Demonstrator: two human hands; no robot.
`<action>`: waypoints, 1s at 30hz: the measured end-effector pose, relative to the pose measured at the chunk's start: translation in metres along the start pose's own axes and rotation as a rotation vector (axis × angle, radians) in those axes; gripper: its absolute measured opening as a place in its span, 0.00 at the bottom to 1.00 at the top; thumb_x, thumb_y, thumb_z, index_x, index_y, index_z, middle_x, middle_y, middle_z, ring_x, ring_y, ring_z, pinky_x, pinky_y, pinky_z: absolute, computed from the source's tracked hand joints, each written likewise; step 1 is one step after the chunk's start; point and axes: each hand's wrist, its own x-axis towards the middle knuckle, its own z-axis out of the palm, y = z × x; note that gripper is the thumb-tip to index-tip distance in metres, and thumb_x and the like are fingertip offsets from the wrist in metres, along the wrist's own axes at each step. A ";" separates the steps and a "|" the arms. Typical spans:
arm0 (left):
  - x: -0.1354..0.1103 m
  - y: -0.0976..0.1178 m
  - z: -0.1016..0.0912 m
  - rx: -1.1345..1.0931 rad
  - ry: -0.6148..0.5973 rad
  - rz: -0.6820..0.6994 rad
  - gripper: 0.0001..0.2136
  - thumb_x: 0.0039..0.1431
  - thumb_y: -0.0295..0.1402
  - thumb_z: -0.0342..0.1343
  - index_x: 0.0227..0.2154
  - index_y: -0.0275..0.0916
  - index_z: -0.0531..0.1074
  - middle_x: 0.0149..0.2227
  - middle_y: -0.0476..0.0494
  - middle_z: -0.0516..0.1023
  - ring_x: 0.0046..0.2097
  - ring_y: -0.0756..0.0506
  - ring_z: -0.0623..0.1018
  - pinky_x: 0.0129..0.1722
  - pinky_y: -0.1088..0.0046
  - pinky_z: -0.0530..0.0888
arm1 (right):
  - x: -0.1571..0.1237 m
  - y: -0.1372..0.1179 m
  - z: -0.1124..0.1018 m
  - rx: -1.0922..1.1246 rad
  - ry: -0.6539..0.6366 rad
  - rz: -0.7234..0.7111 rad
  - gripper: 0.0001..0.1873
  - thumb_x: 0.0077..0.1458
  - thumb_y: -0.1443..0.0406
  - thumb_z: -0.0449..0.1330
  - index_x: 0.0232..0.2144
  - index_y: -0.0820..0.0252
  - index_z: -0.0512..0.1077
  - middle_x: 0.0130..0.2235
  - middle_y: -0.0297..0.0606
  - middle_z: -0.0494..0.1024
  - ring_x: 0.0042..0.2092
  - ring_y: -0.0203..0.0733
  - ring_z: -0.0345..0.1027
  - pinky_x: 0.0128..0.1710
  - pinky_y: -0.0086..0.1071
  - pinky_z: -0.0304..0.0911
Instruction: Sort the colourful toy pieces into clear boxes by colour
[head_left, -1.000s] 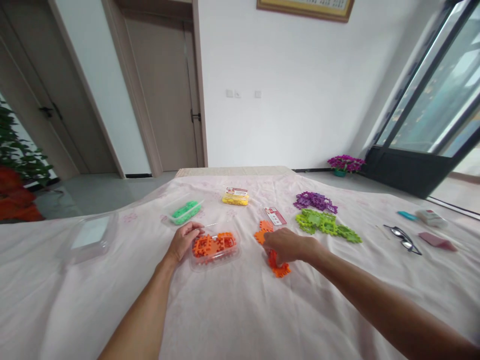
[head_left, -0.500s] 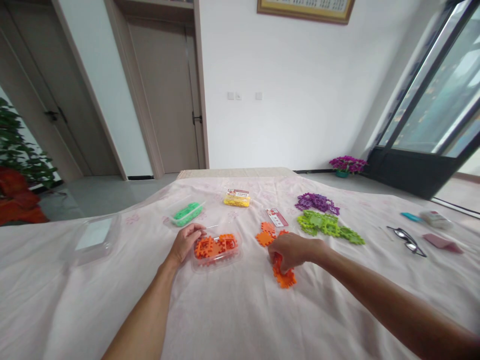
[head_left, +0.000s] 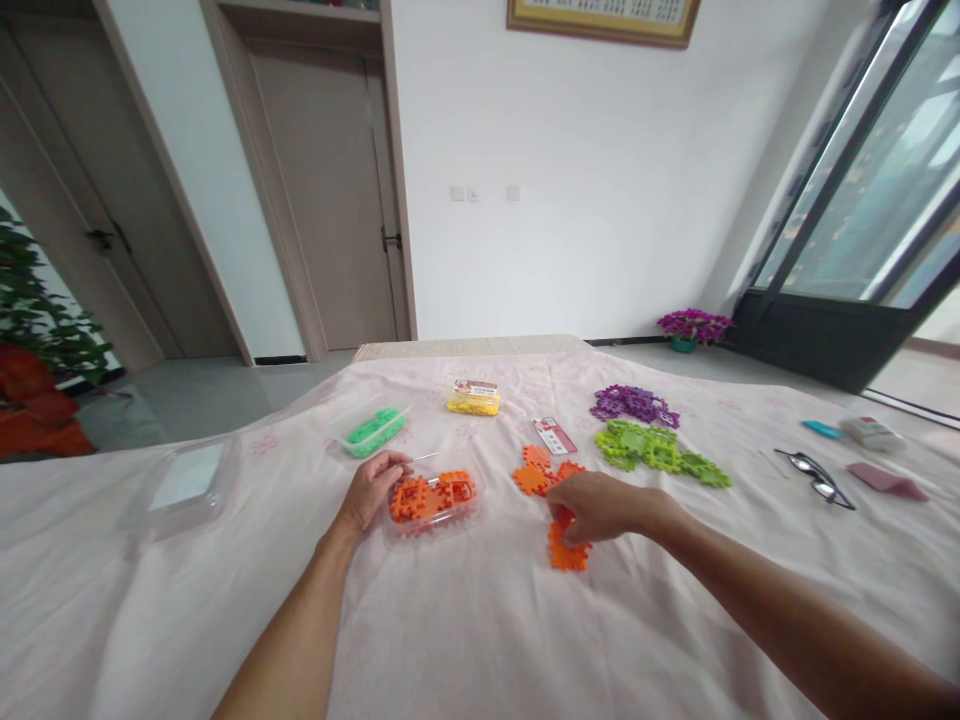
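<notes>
A clear plastic box (head_left: 435, 538) holds a heap of orange interlocking pieces (head_left: 431, 500). My left hand (head_left: 375, 485) is closed on its left rim, fingers curled over the edge. To the right, my right hand (head_left: 589, 507) is bent over orange notched pieces on the cloth, its fingers pinching one of them. Below those fingers a square orange piece (head_left: 570, 550) sticks out toward me. Just beyond the hand lie more flat orange pieces (head_left: 532, 478), partly touching each other. The fingertips of my right hand are partly hidden.
Farther back are a green-filled box (head_left: 375, 432), a yellow-filled box (head_left: 474, 402) and a printed card (head_left: 553, 436). Purple pieces (head_left: 634, 404) and lime-green pieces (head_left: 656, 448) lie right of centre. Glasses (head_left: 816, 478) rest far right; a closed clear box (head_left: 187, 485) stands left.
My right hand has shifted slightly up and right, uncovering more of the orange pieces around it. My left hand stays at the box rim. The camera view has turned very slightly.
</notes>
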 end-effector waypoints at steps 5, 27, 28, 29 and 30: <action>-0.001 0.002 0.001 0.001 0.003 -0.002 0.16 0.46 0.40 0.59 0.36 0.36 0.76 0.34 0.43 0.81 0.37 0.43 0.79 0.41 0.67 0.73 | 0.033 -0.002 -0.005 0.525 0.249 0.034 0.12 0.48 0.58 0.63 0.33 0.60 0.73 0.30 0.33 0.75 0.30 0.35 0.65 0.28 0.27 0.56; -0.013 0.047 0.027 0.463 -0.193 0.364 0.13 0.54 0.35 0.55 0.41 0.44 0.81 0.46 0.44 0.81 0.51 0.38 0.77 0.56 0.63 0.67 | 0.068 0.032 0.060 0.538 0.987 0.494 0.17 0.58 0.60 0.48 0.43 0.56 0.73 0.43 0.40 0.79 0.39 0.44 0.72 0.43 0.35 0.65; -0.016 0.051 0.036 0.525 -0.247 0.410 0.14 0.55 0.36 0.55 0.42 0.46 0.80 0.47 0.44 0.81 0.52 0.38 0.77 0.57 0.62 0.66 | 0.066 0.034 0.062 0.526 1.015 0.481 0.17 0.58 0.60 0.48 0.42 0.56 0.73 0.43 0.41 0.79 0.40 0.44 0.72 0.44 0.35 0.65; -0.021 0.053 0.044 0.588 -0.300 0.451 0.14 0.56 0.38 0.56 0.44 0.48 0.80 0.48 0.44 0.81 0.53 0.37 0.76 0.58 0.60 0.64 | 0.064 0.036 0.063 0.511 1.040 0.468 0.17 0.59 0.60 0.48 0.42 0.56 0.73 0.44 0.41 0.79 0.41 0.45 0.72 0.45 0.35 0.64; -0.026 0.054 0.053 0.646 -0.348 0.476 0.15 0.56 0.40 0.56 0.46 0.49 0.78 0.50 0.44 0.80 0.54 0.36 0.75 0.60 0.58 0.62 | 0.063 0.038 0.063 0.498 1.060 0.462 0.17 0.59 0.60 0.48 0.42 0.56 0.73 0.45 0.42 0.78 0.42 0.45 0.71 0.45 0.35 0.64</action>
